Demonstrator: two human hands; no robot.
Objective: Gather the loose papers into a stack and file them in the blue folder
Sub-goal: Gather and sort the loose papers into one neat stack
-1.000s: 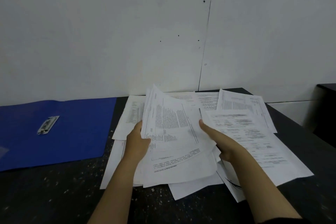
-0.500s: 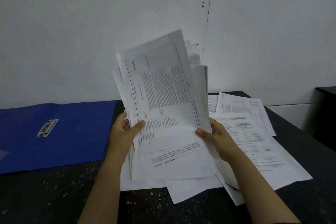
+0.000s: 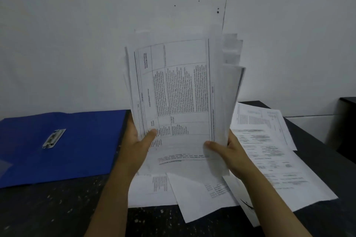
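Both hands are up off the table, holding a sheaf of printed papers (image 3: pixel 179 102) upright in front of the white wall (image 3: pixel 77 34). The left hand (image 3: pixel 137 145) grips the sheaf's lower left edge, thumb pressed across the front sheet, the other fingers hidden behind. The right hand (image 3: pixel 229 152) clamps the lower right corner, thumb on the front, fingers wrapped round the back. Both forearms rise from the bottom of the frame, angling inward.

The sheaf isn't squared: its top edges fan out to the right in uneven steps, and the right side curls back. Its bottom edge hangs just above the loose sheets (image 3: pixel 269 159) lying overlapped and skewed on the dark speckled table (image 3: pixel 48 208), some directly under the hands, more spreading to the right toward the table's far edge.

The blue folder (image 3: pixel 81 144) lies open and flat on the left, its metal clip (image 3: pixel 54 138) showing, its right edge just beside the left wrist. In front of the folder the tabletop is bare, with room down to the near edge
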